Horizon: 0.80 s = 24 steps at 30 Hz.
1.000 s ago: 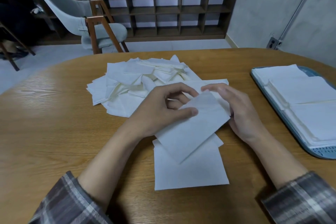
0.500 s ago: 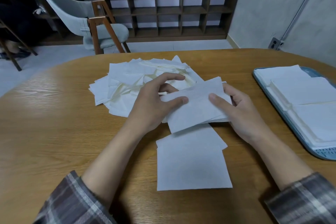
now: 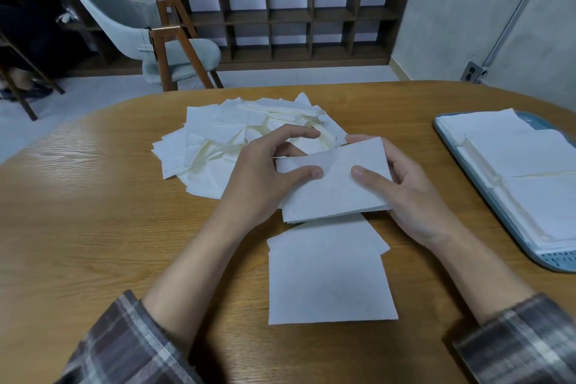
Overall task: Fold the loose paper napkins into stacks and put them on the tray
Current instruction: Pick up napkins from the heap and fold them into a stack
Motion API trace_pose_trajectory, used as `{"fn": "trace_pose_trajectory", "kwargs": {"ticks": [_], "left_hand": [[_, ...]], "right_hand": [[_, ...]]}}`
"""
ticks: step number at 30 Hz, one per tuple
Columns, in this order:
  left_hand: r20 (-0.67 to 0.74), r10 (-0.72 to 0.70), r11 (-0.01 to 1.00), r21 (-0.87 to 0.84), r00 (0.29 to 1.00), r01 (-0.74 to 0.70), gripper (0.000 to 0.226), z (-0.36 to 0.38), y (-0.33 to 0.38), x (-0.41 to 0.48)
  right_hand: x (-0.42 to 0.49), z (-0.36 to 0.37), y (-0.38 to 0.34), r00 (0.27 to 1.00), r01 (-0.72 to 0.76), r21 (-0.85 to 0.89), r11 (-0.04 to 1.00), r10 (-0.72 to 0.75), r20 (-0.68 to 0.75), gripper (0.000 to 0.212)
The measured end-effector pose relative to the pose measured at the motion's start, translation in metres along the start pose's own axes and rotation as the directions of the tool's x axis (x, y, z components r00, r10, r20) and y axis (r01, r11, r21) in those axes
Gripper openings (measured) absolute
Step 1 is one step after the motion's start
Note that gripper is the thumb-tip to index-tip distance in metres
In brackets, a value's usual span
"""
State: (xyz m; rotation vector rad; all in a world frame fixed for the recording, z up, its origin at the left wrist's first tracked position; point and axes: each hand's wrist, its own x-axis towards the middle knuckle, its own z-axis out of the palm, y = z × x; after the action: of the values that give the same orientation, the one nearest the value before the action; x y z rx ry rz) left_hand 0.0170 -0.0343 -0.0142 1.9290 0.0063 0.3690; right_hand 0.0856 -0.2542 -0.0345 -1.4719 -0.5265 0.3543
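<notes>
A folded white napkin [image 3: 335, 187] is held just above the table between both hands. My left hand [image 3: 265, 178] pinches its left edge, thumb on top. My right hand [image 3: 408, 190] grips its right side, thumb on top and fingers behind. Below it, near me, lies a small stack of folded napkins [image 3: 330, 280] on the wooden table [image 3: 93, 227]. A heap of loose napkins [image 3: 224, 146] spreads behind my left hand. At the right edge stands a blue-grey tray [image 3: 558, 262] carrying stacks of folded napkins [image 3: 536, 171].
Beyond the table's far edge stand a grey chair [image 3: 156, 40] with wooden legs and a dark cubby shelf [image 3: 296, 15] along the wall. The wall with a socket [image 3: 472, 72] lies to the right.
Both hands have lifted the folded napkin away from me, off the near stack, and turned it level. The right hand now grips its right edge with the thumb on top.
</notes>
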Motion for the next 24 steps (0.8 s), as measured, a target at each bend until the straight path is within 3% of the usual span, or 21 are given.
{"fn": "trace_pose_trajectory", "kwargs": {"ticks": [4, 8, 11, 14, 17, 20, 24], "left_hand": [[-0.04, 0.031, 0.995, 0.1, 0.999, -0.027, 0.041, 0.004, -0.006, -0.001], [-0.106, 0.079, 0.976, 0.21, 0.991, -0.055, 0.045, 0.005, -0.005, 0.0], [0.04, -0.093, 0.996, -0.012, 0.995, 0.093, 0.049, 0.005, 0.004, -0.002], [0.131, -0.171, 0.969, -0.156, 0.976, 0.191, 0.056, 0.007, 0.006, -0.004], [0.057, -0.126, 0.992, 0.016, 0.99, 0.126, 0.064, 0.006, 0.0, -0.004], [0.008, -0.089, 0.989, 0.12, 0.996, 0.087, 0.066, 0.005, -0.005, -0.002], [-0.003, -0.032, 0.969, 0.244, 0.999, 0.032, 0.066, 0.01, -0.005, -0.003]], "right_hand": [[-0.001, 0.003, -0.002, 1.0, 0.027, -0.026, 0.999, -0.028, -0.01, 0.049], [0.002, -0.002, -0.005, 1.0, 0.025, 0.196, 0.98, -0.024, -0.007, 0.073], [0.003, -0.005, -0.007, 1.0, 0.01, 0.344, 0.939, -0.012, 0.003, 0.076], [0.004, -0.002, -0.004, 0.999, 0.006, 0.239, 0.971, 0.002, -0.037, 0.075], [0.004, -0.003, 0.0, 0.998, 0.012, 0.087, 0.996, -0.007, -0.062, 0.072], [0.003, -0.006, 0.0, 1.0, -0.018, 0.187, 0.982, 0.014, 0.025, 0.071], [0.002, -0.007, 0.002, 0.992, -0.026, 0.187, 0.982, 0.003, 0.126, 0.055]]}}
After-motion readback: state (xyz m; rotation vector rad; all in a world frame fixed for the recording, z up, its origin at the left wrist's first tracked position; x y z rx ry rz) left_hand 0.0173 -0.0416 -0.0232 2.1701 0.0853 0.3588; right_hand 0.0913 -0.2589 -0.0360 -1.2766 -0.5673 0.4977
